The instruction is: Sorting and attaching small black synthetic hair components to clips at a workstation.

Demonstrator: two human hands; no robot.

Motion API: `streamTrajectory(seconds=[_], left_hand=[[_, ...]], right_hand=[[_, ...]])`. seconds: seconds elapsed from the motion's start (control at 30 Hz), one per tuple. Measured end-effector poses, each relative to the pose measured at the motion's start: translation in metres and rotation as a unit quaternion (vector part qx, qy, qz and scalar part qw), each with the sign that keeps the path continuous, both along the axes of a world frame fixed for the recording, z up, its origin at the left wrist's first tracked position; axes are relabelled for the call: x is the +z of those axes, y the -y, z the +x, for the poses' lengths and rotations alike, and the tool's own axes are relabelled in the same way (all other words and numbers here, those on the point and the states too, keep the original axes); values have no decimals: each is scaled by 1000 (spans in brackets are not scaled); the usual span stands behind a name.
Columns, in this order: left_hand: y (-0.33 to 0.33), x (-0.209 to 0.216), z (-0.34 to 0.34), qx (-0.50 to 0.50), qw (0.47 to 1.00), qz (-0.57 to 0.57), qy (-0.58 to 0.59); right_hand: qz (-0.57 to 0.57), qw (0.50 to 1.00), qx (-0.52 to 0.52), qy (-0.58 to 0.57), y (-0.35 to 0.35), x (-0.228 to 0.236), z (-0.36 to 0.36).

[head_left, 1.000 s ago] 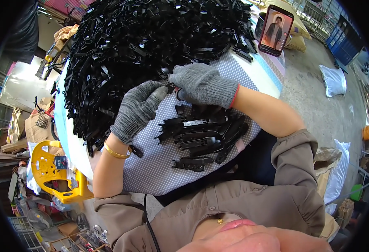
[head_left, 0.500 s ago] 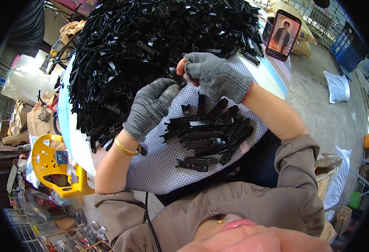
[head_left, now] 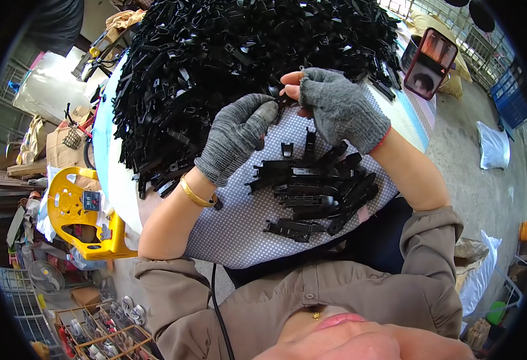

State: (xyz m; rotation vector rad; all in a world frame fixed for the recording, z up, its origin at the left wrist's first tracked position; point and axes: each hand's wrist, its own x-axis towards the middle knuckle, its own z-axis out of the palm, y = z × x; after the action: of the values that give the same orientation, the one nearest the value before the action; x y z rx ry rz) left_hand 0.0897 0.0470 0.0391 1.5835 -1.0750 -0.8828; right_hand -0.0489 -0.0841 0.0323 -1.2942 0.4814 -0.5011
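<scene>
My left hand point(head_left: 239, 135), in a grey knitted fingerless glove, is closed in a pinch at the near edge of the heap. A small black plastic part point(head_left: 282, 103) shows at its fingertips, mostly lost against the dark heap. Just right of it, my right hand point(head_left: 342, 108) wears a matching glove. Its index finger stretches out, apart from the finger below, and I see nothing held. Beneath both hands, a loose group of black plastic parts point(head_left: 311, 192) lies on the dotted tablecloth point(head_left: 233, 240). The large heap of similar black parts point(head_left: 215, 66) fills the table's far side.
A phone point(head_left: 430, 63) with a lit screen stands at the table's far right. To the left is a yellow plastic chair point(head_left: 74, 234). White sacks point(head_left: 493, 146) and a blue crate point(head_left: 511, 99) rest on the floor at right. A black cable point(head_left: 217, 306) hangs down my front.
The whole view has shifted, so the table sits farther right and lower. My right hand's fingers have straightened and drawn a little apart from my left hand, which stays pinched.
</scene>
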Motion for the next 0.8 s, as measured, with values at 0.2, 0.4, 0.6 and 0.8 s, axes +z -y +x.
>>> streamTrajectory(seconds=[0.2, 0.4, 0.6, 0.8], left_hand=[[-1, 0, 4, -15, 1000, 1, -10], [-1, 2, 10, -61, 996, 25, -65], [4, -15, 5, -45, 988, -44, 139], [3, -4, 3, -63, 998, -5, -28]], right_hand=[[-90, 996, 8, -10, 8, -3, 0], [-157, 986, 12, -58, 5, 3, -2], [-155, 987, -9, -27, -1, 2, -3], [-184, 983, 19, -2, 2, 3, -4]])
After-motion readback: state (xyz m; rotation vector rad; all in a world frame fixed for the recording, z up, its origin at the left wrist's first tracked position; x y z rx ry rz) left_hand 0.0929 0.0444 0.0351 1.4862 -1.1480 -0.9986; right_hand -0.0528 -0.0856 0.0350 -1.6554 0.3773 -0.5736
